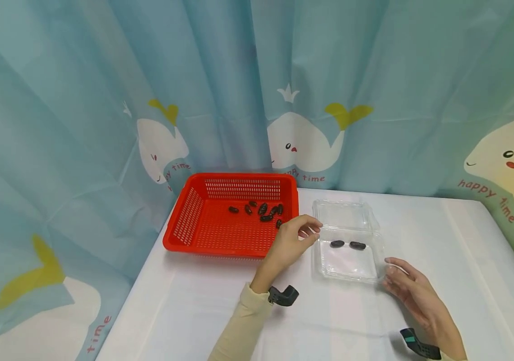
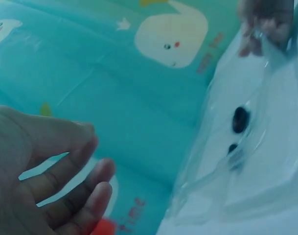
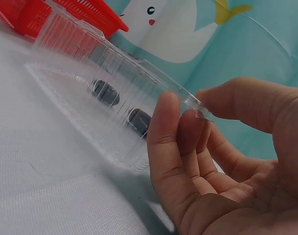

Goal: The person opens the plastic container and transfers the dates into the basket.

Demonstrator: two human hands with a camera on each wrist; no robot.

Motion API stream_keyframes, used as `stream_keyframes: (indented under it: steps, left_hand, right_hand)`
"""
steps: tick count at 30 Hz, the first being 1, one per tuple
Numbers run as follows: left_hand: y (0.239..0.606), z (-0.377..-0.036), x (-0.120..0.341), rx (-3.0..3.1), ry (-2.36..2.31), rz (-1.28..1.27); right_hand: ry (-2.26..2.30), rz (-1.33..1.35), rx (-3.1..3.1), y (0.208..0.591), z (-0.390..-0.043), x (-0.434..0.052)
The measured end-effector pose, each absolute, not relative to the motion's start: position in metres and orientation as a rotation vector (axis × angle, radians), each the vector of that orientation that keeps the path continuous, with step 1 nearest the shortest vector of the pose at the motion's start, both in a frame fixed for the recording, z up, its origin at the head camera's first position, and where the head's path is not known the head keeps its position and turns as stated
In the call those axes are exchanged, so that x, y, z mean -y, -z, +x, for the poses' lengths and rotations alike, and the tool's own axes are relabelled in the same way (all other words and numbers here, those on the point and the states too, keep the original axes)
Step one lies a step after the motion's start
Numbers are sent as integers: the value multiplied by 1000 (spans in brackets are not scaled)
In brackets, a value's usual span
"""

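An unfolded clear plastic clamshell box (image 1: 349, 277) lies on the table, its lid (image 1: 342, 213) tipped back to the rear. Two dark, oval, date-like pieces (image 1: 357, 245) sit in its base, side by side. My right hand (image 1: 412, 291) pinches the box's rim at the near right corner between thumb and fingers. My left hand (image 1: 294, 241) hovers by the box's left edge, fingers loosely bent; nothing shows between them in the left wrist view. Several more dark pieces (image 1: 263, 209) lie in a red plastic basket (image 1: 184, 246) left of the box.
A white cloth covers the table (image 1: 329, 326). Behind it hangs a blue-green curtain (image 1: 220, 75) printed with whales, which also runs along the left and right sides. The basket stands close to the curtain at the back left.
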State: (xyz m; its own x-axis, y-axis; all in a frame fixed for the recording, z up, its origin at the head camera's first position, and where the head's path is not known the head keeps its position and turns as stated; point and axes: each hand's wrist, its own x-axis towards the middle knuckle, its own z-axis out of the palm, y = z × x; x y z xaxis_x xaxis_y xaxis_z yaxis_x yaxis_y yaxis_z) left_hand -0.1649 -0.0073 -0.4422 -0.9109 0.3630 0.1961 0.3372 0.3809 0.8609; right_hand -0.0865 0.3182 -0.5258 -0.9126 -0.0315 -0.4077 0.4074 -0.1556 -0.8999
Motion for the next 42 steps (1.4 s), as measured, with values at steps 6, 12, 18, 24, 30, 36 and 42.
stream_keyframes:
  steps: [6,12,18,24,30,36,42]
  left_hand:
    - [448,-158,-17,-2606,-1527,790]
    - [453,-156,-35,-2695,-1357,851]
    - [463,-155,-43,-2732,-1261,832]
    - [471,-158,-53,-2775,-1171,824]
    - [478,-163,-66,-2798,-1077,769]
    - [488,-165,-73,-2850,-982,760]
    - [492,-165,-78,-2921,-881,780]
  right_hand:
    - [2124,436,-1845,525,-86,-317]
    - [2103,454,-1852,525,-87,-315]
    - [2067,469,-1856,525,-90,-313]
    - [2099,439,-1846,524,-91,-313]
    - [2151,397,-1823,525,-90,-314]
    - [2139,402,-1821,526,-89,-312]
    - [2080,425,-1857,522,-90,-312]
